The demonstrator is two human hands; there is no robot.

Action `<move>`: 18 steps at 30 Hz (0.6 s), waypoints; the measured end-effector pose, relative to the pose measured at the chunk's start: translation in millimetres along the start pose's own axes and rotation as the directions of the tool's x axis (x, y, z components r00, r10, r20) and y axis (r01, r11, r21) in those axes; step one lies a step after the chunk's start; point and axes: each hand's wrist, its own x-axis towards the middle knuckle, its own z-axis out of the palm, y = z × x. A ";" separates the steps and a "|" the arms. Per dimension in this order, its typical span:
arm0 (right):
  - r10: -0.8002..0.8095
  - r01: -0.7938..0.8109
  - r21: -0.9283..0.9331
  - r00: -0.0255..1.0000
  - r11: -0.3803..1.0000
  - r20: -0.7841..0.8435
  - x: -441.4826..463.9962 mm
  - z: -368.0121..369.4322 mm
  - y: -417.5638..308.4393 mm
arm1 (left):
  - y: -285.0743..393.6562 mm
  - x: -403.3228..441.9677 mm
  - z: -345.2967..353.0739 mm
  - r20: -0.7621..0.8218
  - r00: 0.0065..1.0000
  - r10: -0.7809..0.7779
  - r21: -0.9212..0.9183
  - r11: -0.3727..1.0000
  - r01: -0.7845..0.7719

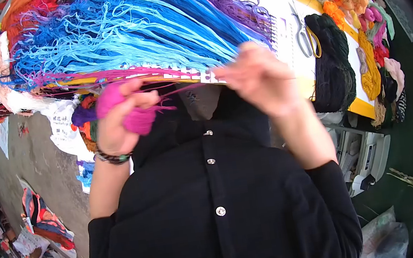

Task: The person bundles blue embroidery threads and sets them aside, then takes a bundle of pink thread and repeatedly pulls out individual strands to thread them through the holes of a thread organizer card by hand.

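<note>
My left hand (pixel 120 117) is wrapped round a small wound bundle of magenta yarn (pixel 140 121), just in front of the table edge. Thin magenta strands run from it across to my right hand (pixel 260 77), whose fingertips are pinched together on the strand; this hand is somewhat blurred. Behind both hands, long strands of light and dark blue yarn (pixel 137 39) lie fanned over the table, with purple yarn (pixel 237 2) at their right. Along the near edge, more magenta strands lie by a white strip with holes (pixel 168 74).
To the right on the white-topped table (pixel 290 73) are scissors (pixel 302 35), a black yarn hank (pixel 331 63) and a yellow hank (pixel 368 68). Orange yarn (pixel 334 13) and other coloured bundles lie beyond. A grey-white machine (pixel 364 155) stands below right. Colourful yarn piles line the left.
</note>
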 end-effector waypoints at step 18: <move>-0.031 -0.343 -0.939 0.939 -0.004 -0.343 12.3 -42.8 27.3 | -40.8 51.5 48.3 -0.129 0.861 -0.492 0.352 0.789 0.504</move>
